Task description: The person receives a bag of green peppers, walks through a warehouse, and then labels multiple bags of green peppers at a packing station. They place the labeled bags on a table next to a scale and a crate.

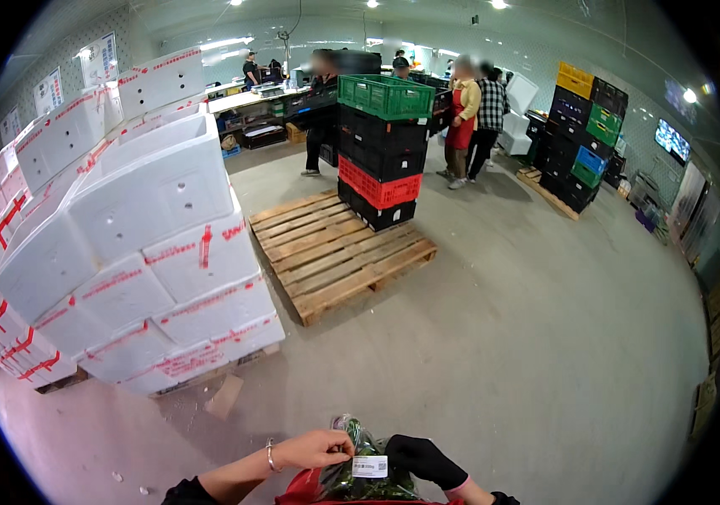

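A clear plastic bag of dark green leafy vegetables is close in front of me at the lower edge, with a white printed label on its front. My bare left hand, a bracelet at its wrist, pinches the bag's upper left beside the label's corner. On the other side my right hand, in a black glove, has its fingers curled on the bag's upper right edge. Some of the gloved fingertips are hidden. Red cloth shows below and beside the bag.
White foam boxes with red tape are stacked high at left. Ahead, a wooden pallet carries stacked crates. More crates stand at far right. Several people stand near the back worktables. A cardboard piece lies on the floor.
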`<state>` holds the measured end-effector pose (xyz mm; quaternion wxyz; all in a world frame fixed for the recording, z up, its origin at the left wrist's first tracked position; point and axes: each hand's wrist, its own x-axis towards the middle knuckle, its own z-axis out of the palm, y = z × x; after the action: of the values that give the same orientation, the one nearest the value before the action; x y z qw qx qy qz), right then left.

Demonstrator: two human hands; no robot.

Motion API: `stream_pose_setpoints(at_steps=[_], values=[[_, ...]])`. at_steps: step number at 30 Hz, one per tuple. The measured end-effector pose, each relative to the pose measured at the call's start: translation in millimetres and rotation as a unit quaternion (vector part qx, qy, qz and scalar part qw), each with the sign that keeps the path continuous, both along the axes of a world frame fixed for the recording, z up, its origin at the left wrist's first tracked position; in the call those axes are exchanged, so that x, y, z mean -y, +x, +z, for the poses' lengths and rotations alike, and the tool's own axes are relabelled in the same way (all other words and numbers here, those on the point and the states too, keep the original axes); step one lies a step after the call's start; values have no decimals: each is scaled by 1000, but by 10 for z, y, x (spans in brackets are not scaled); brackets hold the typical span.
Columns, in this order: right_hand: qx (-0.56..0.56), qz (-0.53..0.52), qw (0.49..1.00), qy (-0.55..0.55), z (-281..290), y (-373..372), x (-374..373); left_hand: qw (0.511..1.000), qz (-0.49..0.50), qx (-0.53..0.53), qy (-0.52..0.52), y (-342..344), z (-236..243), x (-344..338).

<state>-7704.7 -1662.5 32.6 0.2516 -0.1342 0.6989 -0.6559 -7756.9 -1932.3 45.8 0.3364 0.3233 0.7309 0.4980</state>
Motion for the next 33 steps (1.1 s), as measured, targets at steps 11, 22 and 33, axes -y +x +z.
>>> stream_pose_setpoints(at_steps=[11,22,33], values=[[-149,-25,988,13,176,-3161,-15,1000,-16,-5,-12,-3054,466,37],[-228,58,971,-40,-289,-6476,40,982,178,48,-48,-5510,343,-30],[-128,-80,989,0,55,-8738,-64,927,342,153,31,-7729,255,-162]])
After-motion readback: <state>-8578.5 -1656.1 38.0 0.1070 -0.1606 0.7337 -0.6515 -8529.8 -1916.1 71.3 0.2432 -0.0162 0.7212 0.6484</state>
